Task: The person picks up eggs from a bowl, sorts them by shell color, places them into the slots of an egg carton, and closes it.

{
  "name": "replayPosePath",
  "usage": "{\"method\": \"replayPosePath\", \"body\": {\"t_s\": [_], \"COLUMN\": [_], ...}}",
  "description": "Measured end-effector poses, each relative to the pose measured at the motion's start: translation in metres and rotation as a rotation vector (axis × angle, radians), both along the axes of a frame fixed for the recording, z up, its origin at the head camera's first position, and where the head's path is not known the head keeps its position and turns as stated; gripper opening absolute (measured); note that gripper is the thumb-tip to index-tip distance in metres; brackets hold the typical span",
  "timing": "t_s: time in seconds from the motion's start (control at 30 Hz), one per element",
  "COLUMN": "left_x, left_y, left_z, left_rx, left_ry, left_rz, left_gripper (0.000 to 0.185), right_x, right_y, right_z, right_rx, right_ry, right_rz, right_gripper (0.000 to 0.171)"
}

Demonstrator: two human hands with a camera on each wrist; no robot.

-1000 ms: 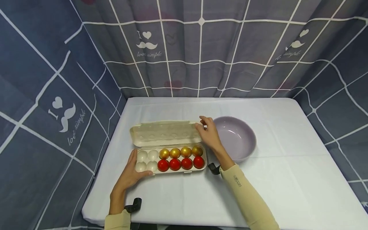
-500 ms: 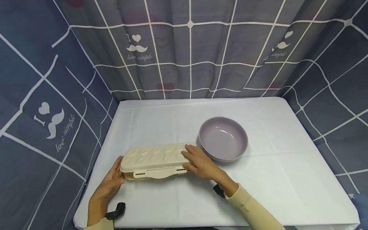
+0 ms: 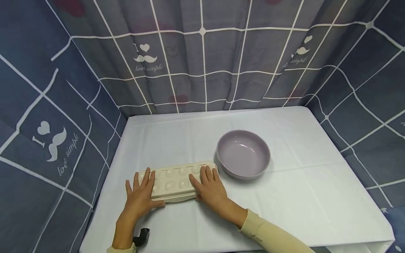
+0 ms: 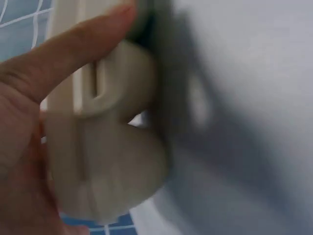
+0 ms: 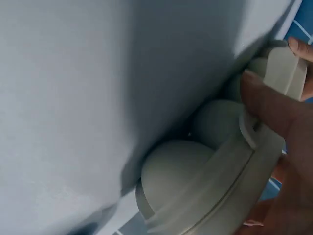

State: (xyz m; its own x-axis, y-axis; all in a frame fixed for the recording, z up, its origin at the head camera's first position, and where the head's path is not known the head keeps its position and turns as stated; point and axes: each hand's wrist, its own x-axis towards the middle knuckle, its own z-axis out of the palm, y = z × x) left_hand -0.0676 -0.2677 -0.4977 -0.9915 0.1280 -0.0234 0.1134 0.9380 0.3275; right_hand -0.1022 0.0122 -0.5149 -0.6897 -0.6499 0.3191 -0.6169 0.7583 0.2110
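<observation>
The cream egg carton (image 3: 175, 181) lies on the table with its lid down, so the eggs inside are hidden. My left hand (image 3: 139, 195) grips its left end, fingers spread over the lid and thumb along the front edge. At the right end my right hand (image 3: 212, 191) holds the carton, fingers across the lid. In the right wrist view, the right thumb (image 5: 269, 105) presses by a front latch, above the rounded cups of the carton's base. The left wrist view is blurred but has the left thumb (image 4: 73, 54) over the front side near a latch slot.
A shallow lilac bowl (image 3: 243, 154) stands just right of the carton, its inside bare. White cloth covers the table (image 3: 303, 196). Grey-blue checked curtains (image 3: 177, 88) enclose the back and both sides.
The carton's lid has swung down over the gold and red eggs. The left hand has moved from the carton's end onto its lid, and the right hand now grips the right end.
</observation>
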Motion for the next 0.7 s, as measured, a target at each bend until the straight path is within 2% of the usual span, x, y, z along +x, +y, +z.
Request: {"method": "replayPosePath", "body": {"t_s": [0.2, 0.3, 0.4, 0.53, 0.6, 0.7], "left_x": [0.002, 0.007, 0.009, 0.005, 0.001, -0.005], "left_y": [-0.001, -0.001, 0.000, 0.000, 0.000, -0.001], "left_z": [-0.009, -0.014, -0.019, -0.018, -0.012, 0.004], "left_rx": [-0.041, -0.060, -0.077, -0.063, -0.038, 0.011], "left_ry": [0.107, 0.150, 0.157, 0.118, 0.059, -0.062], "left_rz": [0.000, 0.003, -0.003, -0.003, -0.007, -0.004], "left_gripper": [0.125, 0.123, 0.124, 0.127, 0.127, 0.122], "right_x": [-0.001, 0.002, 0.005, 0.005, 0.004, -0.002], "right_y": [-0.009, -0.011, -0.012, -0.012, -0.012, -0.012], "right_z": [-0.007, -0.011, -0.014, -0.012, -0.006, 0.010], "right_rx": [-0.091, -0.106, -0.114, -0.086, -0.038, 0.032], "right_ry": [0.175, 0.226, 0.245, 0.228, 0.186, 0.044], "right_rz": [0.054, 0.064, 0.059, 0.046, 0.040, 0.051], "right_gripper": [0.037, 0.038, 0.041, 0.037, 0.033, 0.045]}}
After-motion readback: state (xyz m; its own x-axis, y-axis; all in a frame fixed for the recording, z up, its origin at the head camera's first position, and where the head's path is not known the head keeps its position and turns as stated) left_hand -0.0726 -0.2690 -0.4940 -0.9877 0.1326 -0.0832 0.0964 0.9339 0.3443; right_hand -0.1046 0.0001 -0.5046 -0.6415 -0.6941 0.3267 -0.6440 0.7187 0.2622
